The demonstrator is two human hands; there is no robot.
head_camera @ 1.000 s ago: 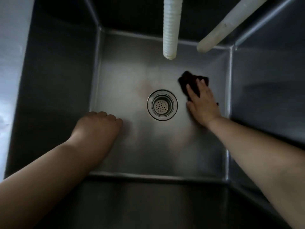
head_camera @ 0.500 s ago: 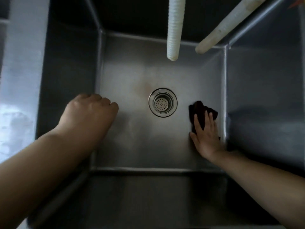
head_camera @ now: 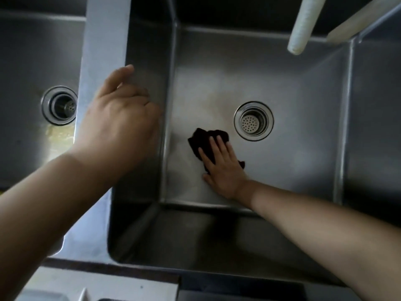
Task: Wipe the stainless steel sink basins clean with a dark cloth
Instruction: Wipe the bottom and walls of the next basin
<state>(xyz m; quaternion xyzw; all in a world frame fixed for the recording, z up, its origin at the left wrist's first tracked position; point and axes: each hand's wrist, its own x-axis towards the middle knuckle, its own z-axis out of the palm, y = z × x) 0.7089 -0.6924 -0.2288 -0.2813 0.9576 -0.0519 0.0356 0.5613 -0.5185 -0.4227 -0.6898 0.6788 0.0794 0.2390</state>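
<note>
Dark cloth (head_camera: 206, 141) sits bunched on the basin floor (head_camera: 293, 161), just left of the drain (head_camera: 253, 121). Right hand (head_camera: 223, 168) presses it flat, fingers (head_camera: 219, 144) straight and slightly spread. Left hand (head_camera: 121, 124) loosely curled at the divider (head_camera: 104, 40), holding nothing. Cloth looks soft and light and will likely bunch on slick steel: palm it.

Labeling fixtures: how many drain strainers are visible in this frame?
2. One drain strainer sits in the floor of the right basin, just beyond the dark cloth. The other is in the left basin, partly cut off by the divider.
</note>
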